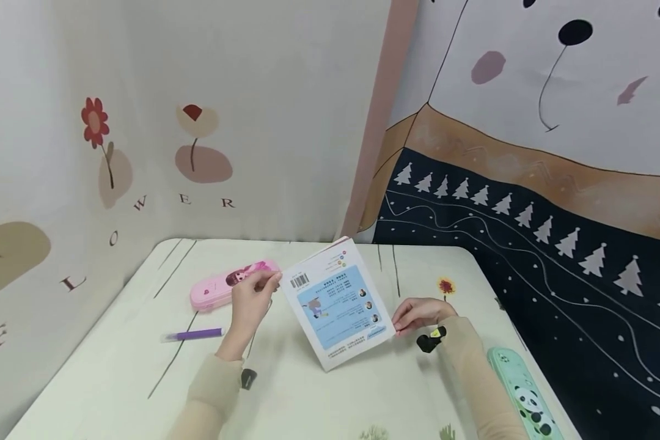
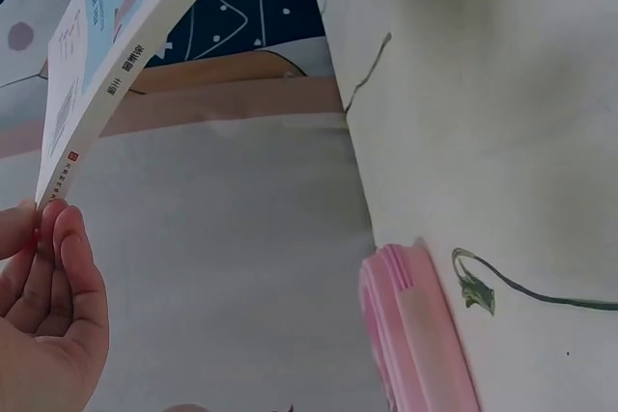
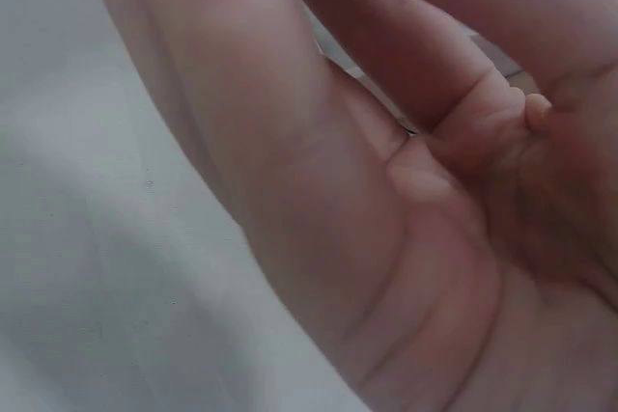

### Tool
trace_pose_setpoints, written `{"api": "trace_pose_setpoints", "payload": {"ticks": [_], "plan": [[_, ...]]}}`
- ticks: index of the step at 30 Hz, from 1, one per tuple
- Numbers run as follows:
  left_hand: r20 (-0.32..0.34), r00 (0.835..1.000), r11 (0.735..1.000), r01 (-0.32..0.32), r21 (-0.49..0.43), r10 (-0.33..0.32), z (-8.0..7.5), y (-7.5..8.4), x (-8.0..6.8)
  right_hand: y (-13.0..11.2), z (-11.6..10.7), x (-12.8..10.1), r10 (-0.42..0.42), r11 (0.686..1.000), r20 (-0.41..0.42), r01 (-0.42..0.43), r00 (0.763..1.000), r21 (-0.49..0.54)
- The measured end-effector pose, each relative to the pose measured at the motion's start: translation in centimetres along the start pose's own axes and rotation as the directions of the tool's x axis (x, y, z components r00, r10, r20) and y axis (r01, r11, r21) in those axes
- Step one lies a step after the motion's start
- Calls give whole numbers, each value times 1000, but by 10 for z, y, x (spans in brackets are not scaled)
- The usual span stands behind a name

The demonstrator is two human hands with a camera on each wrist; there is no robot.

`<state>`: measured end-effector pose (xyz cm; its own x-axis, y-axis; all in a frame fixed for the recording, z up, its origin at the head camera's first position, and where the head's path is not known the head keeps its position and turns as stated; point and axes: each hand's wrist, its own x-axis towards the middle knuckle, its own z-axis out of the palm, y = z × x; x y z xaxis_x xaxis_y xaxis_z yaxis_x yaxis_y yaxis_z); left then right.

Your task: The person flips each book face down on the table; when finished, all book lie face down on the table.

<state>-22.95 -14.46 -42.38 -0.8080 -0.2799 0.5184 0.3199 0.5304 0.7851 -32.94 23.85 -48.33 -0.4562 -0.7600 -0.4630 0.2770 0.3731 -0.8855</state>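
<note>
A thin paperback book (image 1: 338, 302) with a white and light-blue back cover and a barcode is held tilted above the table, back cover towards me. My left hand (image 1: 253, 299) pinches its upper left corner; the left wrist view shows the fingertips (image 2: 53, 229) on the corner of the book (image 2: 106, 65). My right hand (image 1: 418, 315) grips the book's lower right edge. In the right wrist view only the palm and curled fingers (image 3: 406, 190) show, very close.
A pink pencil case (image 1: 228, 284) lies behind the left hand, also in the left wrist view (image 2: 415, 335). A purple pen (image 1: 195, 335) lies to the left. A green panda pencil case (image 1: 522, 391) sits at the table's right edge. Patterned cloths hang behind the table (image 1: 115, 366).
</note>
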Motion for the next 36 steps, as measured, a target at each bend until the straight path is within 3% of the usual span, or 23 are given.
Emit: {"api": "trace_pose_setpoints", "payload": {"ticks": [9,14,19,27,33,36], "plan": [[85,993,993,71,94,-79,17,-29,17,6,3,5,27,999,21,-27,999,19],[142,972,982,180,51,-186,25,-45,18,9,5,10,38,999,27,-39,999,25],[169,949,964,265,31,-266,33,-65,17,14,9,16,70,997,-30,-69,997,40],[252,924,957,268,110,-288,47,-100,12,20,13,20,95,994,-88,-89,992,60],[321,909,964,238,122,-265,50,-110,12,15,16,18,112,994,-74,-112,991,-1],[354,893,960,255,114,-280,48,-116,12,15,19,18,121,992,-73,-122,990,-13]]}}
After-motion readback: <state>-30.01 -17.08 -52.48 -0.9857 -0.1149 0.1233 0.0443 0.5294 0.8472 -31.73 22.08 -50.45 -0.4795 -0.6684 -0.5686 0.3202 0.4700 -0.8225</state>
